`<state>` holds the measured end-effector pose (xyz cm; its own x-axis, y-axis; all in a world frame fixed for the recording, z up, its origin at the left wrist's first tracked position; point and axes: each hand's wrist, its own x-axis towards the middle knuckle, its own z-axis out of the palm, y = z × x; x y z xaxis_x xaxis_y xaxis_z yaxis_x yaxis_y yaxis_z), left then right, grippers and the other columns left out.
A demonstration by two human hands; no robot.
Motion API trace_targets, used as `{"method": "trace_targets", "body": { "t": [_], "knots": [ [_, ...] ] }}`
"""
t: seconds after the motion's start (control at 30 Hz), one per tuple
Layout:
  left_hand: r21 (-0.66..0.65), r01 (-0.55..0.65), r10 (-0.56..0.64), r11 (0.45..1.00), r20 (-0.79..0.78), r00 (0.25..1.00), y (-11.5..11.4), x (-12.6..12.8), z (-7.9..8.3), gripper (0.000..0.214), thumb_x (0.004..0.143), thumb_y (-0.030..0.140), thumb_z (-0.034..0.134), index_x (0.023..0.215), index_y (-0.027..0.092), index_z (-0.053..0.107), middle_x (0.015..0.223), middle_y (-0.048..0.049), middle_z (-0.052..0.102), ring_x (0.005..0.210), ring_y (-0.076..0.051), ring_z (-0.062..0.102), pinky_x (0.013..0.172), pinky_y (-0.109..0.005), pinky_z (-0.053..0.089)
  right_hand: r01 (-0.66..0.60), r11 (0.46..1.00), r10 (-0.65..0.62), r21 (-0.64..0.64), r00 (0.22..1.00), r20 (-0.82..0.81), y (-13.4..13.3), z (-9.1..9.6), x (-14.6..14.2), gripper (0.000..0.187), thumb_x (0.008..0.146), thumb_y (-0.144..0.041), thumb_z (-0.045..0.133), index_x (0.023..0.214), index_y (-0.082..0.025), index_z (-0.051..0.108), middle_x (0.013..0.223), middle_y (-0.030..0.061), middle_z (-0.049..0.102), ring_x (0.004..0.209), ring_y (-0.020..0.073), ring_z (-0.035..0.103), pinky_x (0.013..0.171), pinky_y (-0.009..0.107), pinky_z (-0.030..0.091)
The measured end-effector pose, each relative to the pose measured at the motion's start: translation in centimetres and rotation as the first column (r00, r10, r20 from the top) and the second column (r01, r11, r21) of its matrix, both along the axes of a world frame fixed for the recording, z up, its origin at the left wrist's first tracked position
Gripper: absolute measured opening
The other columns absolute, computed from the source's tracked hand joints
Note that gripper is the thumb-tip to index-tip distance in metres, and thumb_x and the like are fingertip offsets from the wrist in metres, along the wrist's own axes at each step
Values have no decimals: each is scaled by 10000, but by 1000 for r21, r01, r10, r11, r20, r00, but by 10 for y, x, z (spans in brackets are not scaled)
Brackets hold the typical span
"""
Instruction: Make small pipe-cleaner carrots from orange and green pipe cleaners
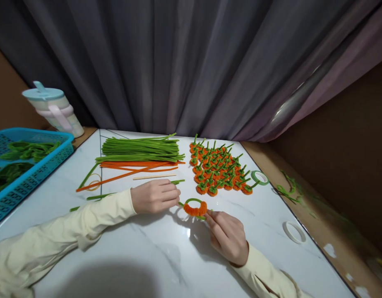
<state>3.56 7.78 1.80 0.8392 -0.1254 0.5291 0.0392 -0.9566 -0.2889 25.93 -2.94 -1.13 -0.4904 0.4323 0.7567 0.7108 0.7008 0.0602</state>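
Between my hands is a small loop of green pipe cleaner with a coiled orange pipe cleaner [194, 210] threaded along its lower side. My left hand [156, 195] pinches the green end on the left, fingers closed. On the right, my right hand [225, 235] is closed on the other side of the loop, near the orange coil. Behind my left hand lie a thin wooden stick [154, 176], several orange pipe cleaners [141, 165] and a thick bundle of green pipe cleaners [141, 149]. Several finished orange pieces with green stems [220, 167] stand in rows beyond my right hand.
A blue basket [62, 151] with green leaf shapes sits at the left, a lidded tumbler [56, 109] behind it. Along the right edge are a green tape roll [259, 178], a white ring [294, 232] and green scraps [287, 188]. A grey curtain [166, 62] hangs behind the table.
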Motion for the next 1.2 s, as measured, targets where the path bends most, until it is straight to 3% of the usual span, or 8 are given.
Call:
{"method": "trace_targets", "body": {
  "t": [0.13, 0.27, 0.33, 0.4, 0.5, 0.73, 0.87, 1.2],
  "knots": [
    [29, -68, 67, 997, 25, 997, 19, -12, 3, 218, 878, 140, 445, 776, 172, 635, 840, -63, 686, 816, -163, 602, 733, -298, 430, 13, 999, -13, 35, 1000, 8, 2, -1, 3, 179, 815, 7, 401, 864, -61, 559, 667, 154, 632, 602, 190, 566, 490, 291, 460],
    [-426, -230, 182, 875, -151, 972, 27, -15, 4, 199, 850, 349, 526, 885, 200, 653, 970, -78, 676, 990, -200, 571, 872, -335, 381, 25, 995, -30, 95, 999, 41, 4, -2, 5, 145, 804, 7, 444, 850, -52, 568, 663, 165, 643, 589, 192, 581, 487, 300, 468],
    [-710, -271, 163, 651, -217, 962, 25, -10, 4, 347, 806, 459, 550, 1021, 196, 621, 1041, -86, 655, 1047, -225, 547, 916, -347, 364, 20, 993, -28, 116, 997, 67, 4, -2, 5, 131, 795, 11, 472, 858, -43, 573, 670, 172, 648, 607, 199, 596, 500, 306, 480],
    [-910, -280, 113, 306, -257, 960, 21, -5, 3, 422, 835, 498, 477, 1091, 179, 582, 1074, -86, 640, 1040, -211, 556, 909, -320, 384, 11, 992, -22, 126, 997, 80, 4, -2, 6, 140, 795, 10, 482, 885, -35, 578, 711, 186, 658, 653, 213, 616, 524, 316, 496],
    [-939, -295, -47, -174, -292, 955, 12, 4, 0, 404, 836, 467, 492, 1092, 162, 557, 1094, -87, 627, 1004, -176, 575, 858, -273, 423, -20, 995, 13, 102, 997, 72, 3, -4, 8, 160, 816, -7, 468, 928, -31, 579, 827, 216, 663, 793, 244, 635, 587, 335, 525],
    [-652, -254, -294, -714, -50, 955, -16, 18, -10, 328, 689, 381, 695, 853, 140, 545, 710, -30, 665, 654, -156, 627, 691, -313, 469, -26, 999, 21, 45, 995, 94, 1, -2, 1, 145, 840, -26, 469, 902, -53, 597, 922, 192, 668, 927, 247, 620, 687, 321, 543],
    [-589, -244, -300, -770, -4, 954, -25, 21, -12, 238, 697, 295, 665, 769, 149, 492, 571, 7, 626, 460, -117, 573, 474, -226, 400, 3, 997, -14, 71, 986, 167, 3, 2, -2, 176, 827, -20, 476, 955, -39, 594, 871, 182, 675, 858, 248, 636, 683, 343, 543],
    [-712, -467, -302, -524, -357, 884, -16, 12, 5, 187, 810, 328, 539, 759, 153, 499, 470, 58, 542, 296, -76, 442, 339, -192, 330, 59, 997, -69, 49, 970, 233, 6, -7, 8, 241, 840, -7, 418, 1046, 7, 542, 764, 172, 642, 694, 215, 601, 560, 326, 488]
  ]
}}
